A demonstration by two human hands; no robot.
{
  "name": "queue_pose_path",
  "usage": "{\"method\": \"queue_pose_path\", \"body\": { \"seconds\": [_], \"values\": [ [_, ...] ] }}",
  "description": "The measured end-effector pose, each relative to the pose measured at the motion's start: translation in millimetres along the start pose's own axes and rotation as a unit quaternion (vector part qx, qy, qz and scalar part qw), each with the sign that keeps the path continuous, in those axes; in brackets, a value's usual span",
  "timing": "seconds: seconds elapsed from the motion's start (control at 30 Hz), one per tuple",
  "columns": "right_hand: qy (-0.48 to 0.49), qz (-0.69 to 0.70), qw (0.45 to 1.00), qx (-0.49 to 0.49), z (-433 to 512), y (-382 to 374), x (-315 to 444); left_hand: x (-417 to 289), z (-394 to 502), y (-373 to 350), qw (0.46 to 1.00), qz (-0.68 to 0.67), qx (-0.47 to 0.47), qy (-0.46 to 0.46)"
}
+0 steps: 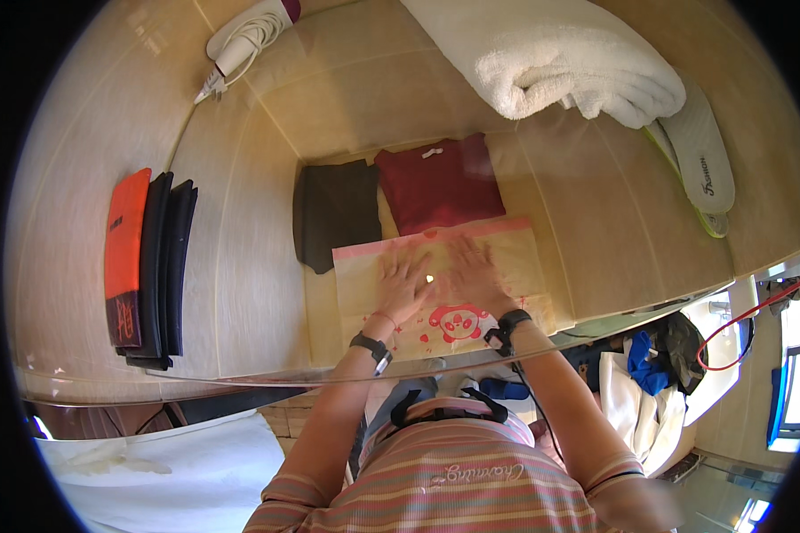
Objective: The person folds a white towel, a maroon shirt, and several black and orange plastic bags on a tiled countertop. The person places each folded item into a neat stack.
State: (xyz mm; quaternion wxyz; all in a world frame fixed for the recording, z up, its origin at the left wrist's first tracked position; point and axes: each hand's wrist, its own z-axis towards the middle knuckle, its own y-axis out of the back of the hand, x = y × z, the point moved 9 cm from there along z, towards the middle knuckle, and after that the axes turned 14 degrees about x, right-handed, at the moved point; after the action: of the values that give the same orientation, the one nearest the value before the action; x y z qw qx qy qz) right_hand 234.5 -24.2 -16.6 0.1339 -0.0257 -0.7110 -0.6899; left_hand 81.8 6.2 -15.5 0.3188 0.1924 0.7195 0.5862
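A translucent plastic bag (367, 300) with a pink top band and a red panda print lies flat on the tiled surface before me. My left hand (403, 283) rests palm down on its left part, fingers spread. On its right part lies my right hand (473, 270), also spread and slightly blurred. Neither hand grips anything. Just beyond the bag's top edge is a folded dark red garment (443, 183). A folded dark grey cloth (339, 216) lies to the left of that garment, close to the bag's upper left corner.
Folded black and orange items (150, 266) stand at the left. A hair dryer (237, 50) with coiled cord lies at the upper left. A rolled white towel (560, 66) and shoe insoles (700, 153) are at the upper right. Clothes (640, 393) are heaped beyond the surface's lower right edge.
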Motion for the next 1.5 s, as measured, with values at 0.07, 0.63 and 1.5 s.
{"method": "queue_pose_path", "body": {
  "seconds": [0.07,0.63,1.5],
  "values": [
    [-0.034,-0.033,0.998,-0.029,-2,0,-31,22,-8,-3,1.000,0.014,0.006,0.021],
    [0.069,0.027,0.984,0.162,-172,55,-50,29,-160,17,0.994,0.015,0.104,-0.035],
    [0.104,-0.036,0.993,-0.033,-184,64,-40,-18,-185,13,0.955,0.247,-0.088,-0.136]
  ]
}}
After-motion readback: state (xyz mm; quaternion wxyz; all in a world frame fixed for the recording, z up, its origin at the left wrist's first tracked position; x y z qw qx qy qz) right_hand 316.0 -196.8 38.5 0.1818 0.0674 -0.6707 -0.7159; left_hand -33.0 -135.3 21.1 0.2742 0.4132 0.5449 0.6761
